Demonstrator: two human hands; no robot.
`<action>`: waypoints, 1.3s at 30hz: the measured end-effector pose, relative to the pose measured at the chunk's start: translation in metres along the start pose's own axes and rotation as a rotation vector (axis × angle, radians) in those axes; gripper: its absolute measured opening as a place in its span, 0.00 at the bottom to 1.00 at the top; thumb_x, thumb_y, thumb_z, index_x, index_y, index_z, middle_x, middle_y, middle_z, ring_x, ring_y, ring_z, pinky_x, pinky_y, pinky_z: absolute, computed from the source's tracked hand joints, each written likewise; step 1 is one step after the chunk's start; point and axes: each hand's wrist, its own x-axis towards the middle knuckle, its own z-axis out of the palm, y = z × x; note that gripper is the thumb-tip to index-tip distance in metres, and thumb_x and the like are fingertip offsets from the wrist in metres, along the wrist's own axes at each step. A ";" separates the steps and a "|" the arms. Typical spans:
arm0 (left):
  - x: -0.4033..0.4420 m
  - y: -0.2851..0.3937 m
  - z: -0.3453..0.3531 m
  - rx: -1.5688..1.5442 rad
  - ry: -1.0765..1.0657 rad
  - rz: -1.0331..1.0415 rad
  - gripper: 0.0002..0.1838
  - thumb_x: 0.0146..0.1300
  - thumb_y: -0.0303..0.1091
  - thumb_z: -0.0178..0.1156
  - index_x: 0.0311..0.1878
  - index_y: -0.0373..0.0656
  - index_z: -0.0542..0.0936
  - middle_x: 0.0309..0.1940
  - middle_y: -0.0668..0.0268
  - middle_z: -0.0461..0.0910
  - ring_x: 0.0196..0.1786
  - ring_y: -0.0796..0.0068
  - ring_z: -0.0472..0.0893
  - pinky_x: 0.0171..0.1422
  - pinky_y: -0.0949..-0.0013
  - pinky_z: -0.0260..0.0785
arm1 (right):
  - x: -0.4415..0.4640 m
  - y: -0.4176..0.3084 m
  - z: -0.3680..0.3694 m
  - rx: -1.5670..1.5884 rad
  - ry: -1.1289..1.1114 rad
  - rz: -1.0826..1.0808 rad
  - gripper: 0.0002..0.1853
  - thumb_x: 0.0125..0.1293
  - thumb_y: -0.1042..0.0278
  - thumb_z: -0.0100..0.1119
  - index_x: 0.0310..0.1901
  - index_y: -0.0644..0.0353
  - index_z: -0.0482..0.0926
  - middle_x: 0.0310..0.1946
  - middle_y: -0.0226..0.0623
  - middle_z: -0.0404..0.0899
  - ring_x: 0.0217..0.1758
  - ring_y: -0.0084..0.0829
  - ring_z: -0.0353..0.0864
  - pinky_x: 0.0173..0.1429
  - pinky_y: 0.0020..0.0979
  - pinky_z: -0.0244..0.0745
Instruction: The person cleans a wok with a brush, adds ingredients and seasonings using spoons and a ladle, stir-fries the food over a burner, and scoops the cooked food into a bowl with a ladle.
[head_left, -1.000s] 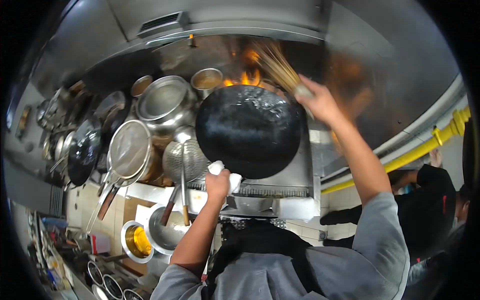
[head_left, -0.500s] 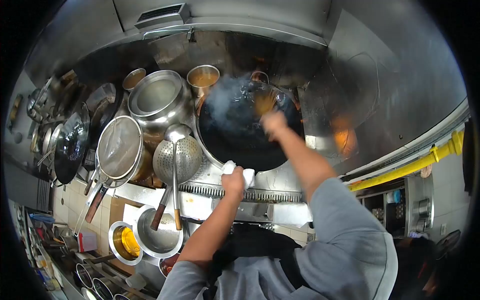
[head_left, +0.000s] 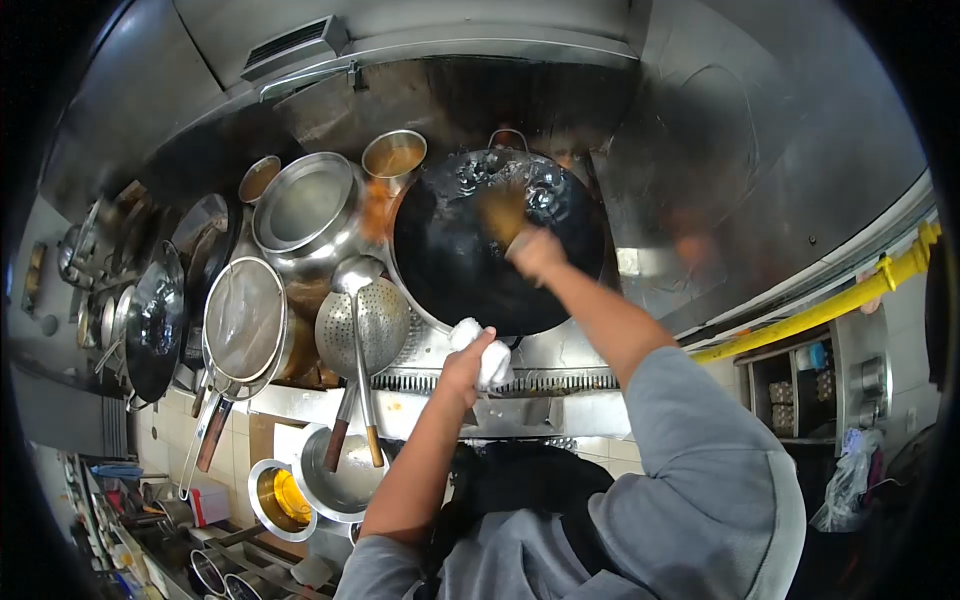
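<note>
A large black wok point(head_left: 450, 270) sits on the stove, with shiny wet patches near its far side. My right hand point(head_left: 537, 254) is closed round the handle end of a bamboo brush point(head_left: 503, 212), whose bristles are blurred inside the wok. My left hand point(head_left: 466, 368) grips a folded white cloth point(head_left: 494, 366) at the wok's near edge. The part of the wok under the cloth is hidden.
Left of the wok are a perforated ladle point(head_left: 337, 325), a solid ladle point(head_left: 357, 274), a large metal pot point(head_left: 262, 215) and a mesh strainer point(head_left: 243, 320). Bowls stand below them. A yellow pipe point(head_left: 830, 310) runs along the right.
The brush has come down from the wok's far right side into the wok. Flames behind the wok are gone, and smoke seen half a second ago has thinned. The person at right is out of view.
</note>
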 end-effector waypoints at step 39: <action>-0.150 -0.046 -0.152 0.539 0.175 0.462 0.27 0.56 0.34 0.70 0.55 0.29 0.73 0.45 0.52 0.80 0.47 0.69 0.80 0.51 0.67 0.73 | 0.013 -0.012 -0.142 -0.578 0.239 -0.025 0.22 0.60 0.54 0.55 0.55 0.52 0.79 0.49 0.44 0.82 0.52 0.42 0.81 0.57 0.41 0.76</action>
